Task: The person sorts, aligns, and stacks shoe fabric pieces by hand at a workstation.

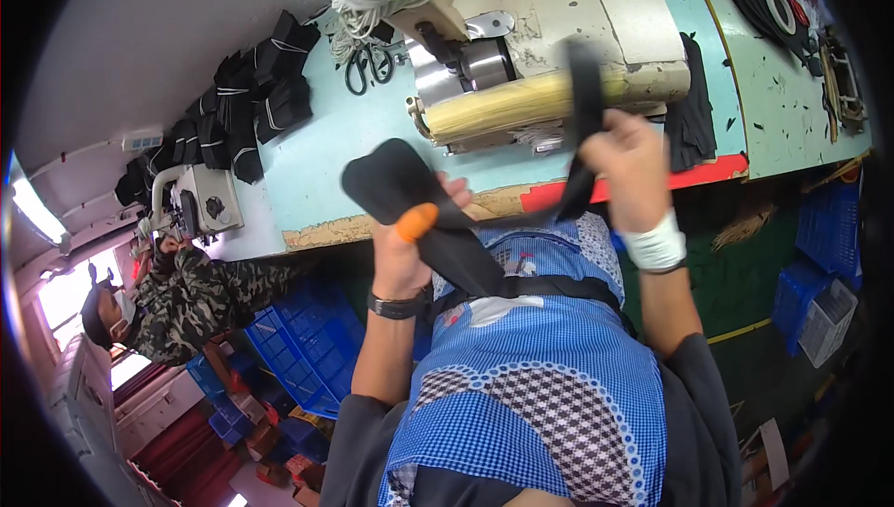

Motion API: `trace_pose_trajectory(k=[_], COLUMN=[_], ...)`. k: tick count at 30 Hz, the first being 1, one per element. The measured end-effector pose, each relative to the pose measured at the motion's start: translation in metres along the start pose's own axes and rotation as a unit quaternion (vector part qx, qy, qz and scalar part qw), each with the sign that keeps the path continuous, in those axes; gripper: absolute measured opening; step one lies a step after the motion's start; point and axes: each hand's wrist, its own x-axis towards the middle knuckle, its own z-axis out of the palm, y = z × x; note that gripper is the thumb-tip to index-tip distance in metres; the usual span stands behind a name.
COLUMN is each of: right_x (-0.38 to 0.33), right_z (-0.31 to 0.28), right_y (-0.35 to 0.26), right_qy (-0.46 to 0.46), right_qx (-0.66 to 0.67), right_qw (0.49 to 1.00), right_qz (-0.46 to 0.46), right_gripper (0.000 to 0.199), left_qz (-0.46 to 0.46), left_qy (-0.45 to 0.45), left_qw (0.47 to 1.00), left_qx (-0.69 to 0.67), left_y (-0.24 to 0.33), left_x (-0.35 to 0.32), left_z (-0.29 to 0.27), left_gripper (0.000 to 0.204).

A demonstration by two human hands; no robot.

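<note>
My left hand [400, 251], its thumb capped with an orange finger cover, grips a black padded fabric piece [396, 176] with a rounded end. The piece hangs at a slant over the bench edge and my lap. Higher and to the right, my right hand [629, 162] is closed on a black strap [585, 88], whose upper end is smeared by motion. From that hand the strap loops down and runs left toward the padded piece. Just beyond both hands stands a worn cream sewing machine [568, 13] with a yellow-covered front edge.
Black-handled scissors [371, 69] lie left of the machine. Bundled black pieces [270, 88] are heaped at the far left. A co-worker in a camouflage jacket [200, 307] sits at another machine [205, 200]. Blue crates [312, 349] stand below, on the left and right.
</note>
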Motion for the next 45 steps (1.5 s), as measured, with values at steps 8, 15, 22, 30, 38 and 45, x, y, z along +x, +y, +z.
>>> trace_pose_trajectory(k=[8, 15, 22, 30, 38, 45], right_x=[-0.035, -0.059, -0.051, -0.046, -0.046, -0.042], right_z=[0.054, 0.056, 0.052, 0.046, 0.060, 0.082], right_y=[0.002, 0.028, 0.021, 0.014, 0.026, 0.026], right_qy=[-0.247, -0.168, -0.243, -0.274, -0.261, -0.064], right_qx=[0.109, -0.187, -0.081, -0.043, -0.074, -0.038], right_qw=[0.962, 0.960, 0.963, 0.961, 0.962, 0.997], right_qz=[0.047, -0.124, -0.090, -0.019, -0.036, 0.026], right_gripper=[0.040, 0.076, 0.068, 0.049, 0.058, 0.022], left_qz=[-0.050, -0.058, -0.045, -0.068, -0.083, -0.103], left_qy=[-0.125, -0.108, -0.088, -0.097, -0.083, -0.105], left_qw=[0.991, 0.992, 0.993, 0.993, 0.993, 0.989], left_qx=[0.000, -0.016, 0.061, 0.011, 0.030, -0.024], left_y=[-0.003, -0.017, -0.018, -0.018, -0.006, 0.010], left_x=[-0.002, -0.008, -0.013, -0.012, -0.008, -0.006], left_z=[0.000, 0.008, 0.012, 0.005, -0.006, -0.016], left_gripper=[0.045, 0.038, 0.038, 0.037, 0.040, 0.041])
